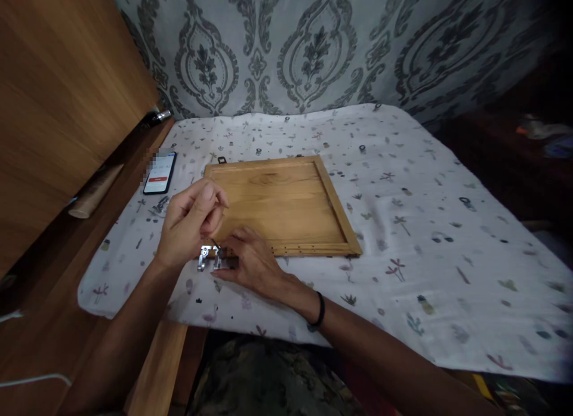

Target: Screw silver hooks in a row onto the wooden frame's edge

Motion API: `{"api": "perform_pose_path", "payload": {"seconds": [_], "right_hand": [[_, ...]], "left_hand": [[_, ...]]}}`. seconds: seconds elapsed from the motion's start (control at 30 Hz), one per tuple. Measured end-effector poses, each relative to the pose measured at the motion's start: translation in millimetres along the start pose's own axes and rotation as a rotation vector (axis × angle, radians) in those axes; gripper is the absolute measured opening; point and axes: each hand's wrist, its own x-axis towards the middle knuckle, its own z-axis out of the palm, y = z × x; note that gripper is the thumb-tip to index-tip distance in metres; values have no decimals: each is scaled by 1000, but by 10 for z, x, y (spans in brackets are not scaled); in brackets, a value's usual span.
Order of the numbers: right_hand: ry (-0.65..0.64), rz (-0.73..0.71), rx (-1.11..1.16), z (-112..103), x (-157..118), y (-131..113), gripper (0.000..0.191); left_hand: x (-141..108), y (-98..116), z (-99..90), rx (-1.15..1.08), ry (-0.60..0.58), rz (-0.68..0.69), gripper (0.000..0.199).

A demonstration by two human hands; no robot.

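Both forearms reach in from below, a black wristband point(319, 309) on the right one, and you're right on the near left corner of the work now! Your left hand point(190, 222) is up, curled nearly closed, thumb laid over bent fingers; I can't tell whether they pinch anything, though something thin and dark slants below them. Your right hand point(253, 255) lies low, thumb and fingers parted around the edge, right up against the metal fitting point(203, 259); gripping or merely bracing, I can't call it. That fitting sits at the near edge of the framed wooden panel point(277, 204), close to its left corner. Best play, I'd judge: let the right hand do the steadying, fitting seated square on the rail, while the left works lightly in line with it, since a sideways push could skew it. Mind that thumb, close under the metal! Dark little holes point(299, 247) run along the near rail. Farther out, a second metal piece point(160, 206) rests on the printed cloth point(403, 296), just below the phone point(163, 177), clear of your elbows.
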Motion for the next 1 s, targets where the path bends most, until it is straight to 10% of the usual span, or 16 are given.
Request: {"api": "perform_pose_path", "payload": {"seconds": [0.1, 0.33, 0.6, 0.83, 1.0], "right_hand": [[-16, 10, 4, -8, 10, -5, 49], [-22, 29, -33, -13, 26, -24, 48], [-5, 27, -30, 20, 25, -9, 53], [-16, 25, -33, 18, 21, -3, 56], [-29, 33, -21, -2, 28, -16, 57]], "left_hand": [[7, -9, -4, 11, -54, -16, 39], [-97, -21, 119, 70, 388, 117, 34], [11, -55, -41, -74, 226, 39, 31], [-88, -3, 59, -4, 409, 96, 30], [-76, -18, 89, -31, 327, 121, 30]]}}
